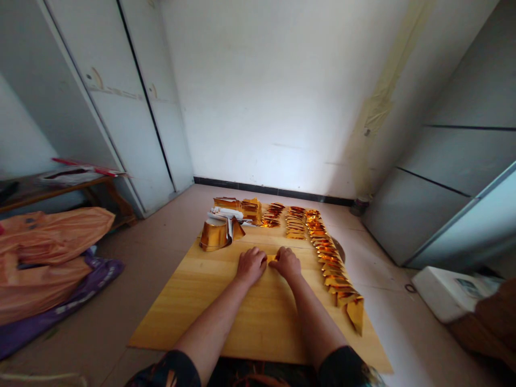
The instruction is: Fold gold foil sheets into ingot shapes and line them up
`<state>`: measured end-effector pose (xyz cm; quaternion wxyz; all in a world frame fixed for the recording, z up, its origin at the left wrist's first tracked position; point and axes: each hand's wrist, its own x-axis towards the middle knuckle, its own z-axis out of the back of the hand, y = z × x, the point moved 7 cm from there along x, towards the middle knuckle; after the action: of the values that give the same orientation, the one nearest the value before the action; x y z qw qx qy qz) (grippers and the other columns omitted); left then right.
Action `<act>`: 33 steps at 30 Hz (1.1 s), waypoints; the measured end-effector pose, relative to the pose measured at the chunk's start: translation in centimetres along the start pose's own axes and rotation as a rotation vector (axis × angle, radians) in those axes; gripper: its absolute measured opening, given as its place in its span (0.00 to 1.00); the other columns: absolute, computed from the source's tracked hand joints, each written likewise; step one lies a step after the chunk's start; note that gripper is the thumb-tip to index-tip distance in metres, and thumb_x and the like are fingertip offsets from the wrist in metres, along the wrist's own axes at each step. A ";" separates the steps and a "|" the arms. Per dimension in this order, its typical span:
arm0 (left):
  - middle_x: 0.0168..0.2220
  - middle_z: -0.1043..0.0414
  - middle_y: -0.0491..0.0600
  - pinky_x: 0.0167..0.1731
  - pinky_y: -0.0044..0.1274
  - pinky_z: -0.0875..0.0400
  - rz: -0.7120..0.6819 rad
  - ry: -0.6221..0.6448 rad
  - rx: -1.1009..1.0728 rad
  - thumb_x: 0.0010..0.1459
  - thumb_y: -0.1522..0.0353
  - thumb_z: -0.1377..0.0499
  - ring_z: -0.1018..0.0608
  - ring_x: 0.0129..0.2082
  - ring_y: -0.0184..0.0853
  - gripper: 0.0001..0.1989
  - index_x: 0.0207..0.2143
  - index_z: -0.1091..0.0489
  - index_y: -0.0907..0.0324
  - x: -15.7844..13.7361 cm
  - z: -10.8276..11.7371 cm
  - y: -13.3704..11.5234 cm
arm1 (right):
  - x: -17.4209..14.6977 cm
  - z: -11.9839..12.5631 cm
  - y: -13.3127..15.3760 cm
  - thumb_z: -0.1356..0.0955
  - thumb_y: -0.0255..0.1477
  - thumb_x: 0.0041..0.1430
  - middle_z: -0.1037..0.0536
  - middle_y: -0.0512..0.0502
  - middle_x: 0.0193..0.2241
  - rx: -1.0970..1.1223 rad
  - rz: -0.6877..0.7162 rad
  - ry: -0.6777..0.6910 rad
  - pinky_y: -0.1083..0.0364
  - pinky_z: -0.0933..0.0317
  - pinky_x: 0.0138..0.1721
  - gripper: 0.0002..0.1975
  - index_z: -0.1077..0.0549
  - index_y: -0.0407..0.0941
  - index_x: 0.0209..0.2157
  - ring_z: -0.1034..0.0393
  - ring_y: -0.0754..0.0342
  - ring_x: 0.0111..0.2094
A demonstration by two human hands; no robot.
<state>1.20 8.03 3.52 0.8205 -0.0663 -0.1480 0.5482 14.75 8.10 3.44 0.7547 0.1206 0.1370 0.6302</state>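
Near the middle of the wooden board (pixel 258 312), both my hands hold a small piece of gold paper (pixel 271 258) between them. My left hand (pixel 252 265) has its fingers closed on the paper's left end. On its right end, my right hand (pixel 287 264) pinches with bent fingers. Most of the piece lies hidden under the fingertips. Folded gold foil pieces (pixel 336 269) overlap in a long row down the board's right side. A shorter row of folded pieces (pixel 295 223) lies beyond my hands. At the back left rests a curled stack of gold sheets (pixel 214 235).
White paper rolls (pixel 226 213) lie by the sheets. A grey cabinet (pixel 116 97) and a low bench (pixel 64 185) stand left, with an orange plastic bag (pixel 56 231) on the floor. To the right are a white box (pixel 443 293) and a grey appliance-like cabinet (pixel 451 161).
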 end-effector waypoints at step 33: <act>0.43 0.31 0.50 0.47 0.29 0.39 -0.021 -0.026 -0.075 0.56 0.67 0.43 0.32 0.47 0.38 0.13 0.45 0.28 0.53 -0.6 0.2 0.4 | 1.1 0.0 -2.2 0.36 0.24 0.57 0.27 0.44 0.41 0.035 0.075 -0.064 0.61 0.42 0.34 0.12 0.25 0.45 0.42 0.30 0.57 0.35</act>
<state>0.51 7.61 3.52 0.8210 -0.0884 -0.1798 0.5345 16.89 8.76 2.57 0.7323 0.1592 0.1192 0.6513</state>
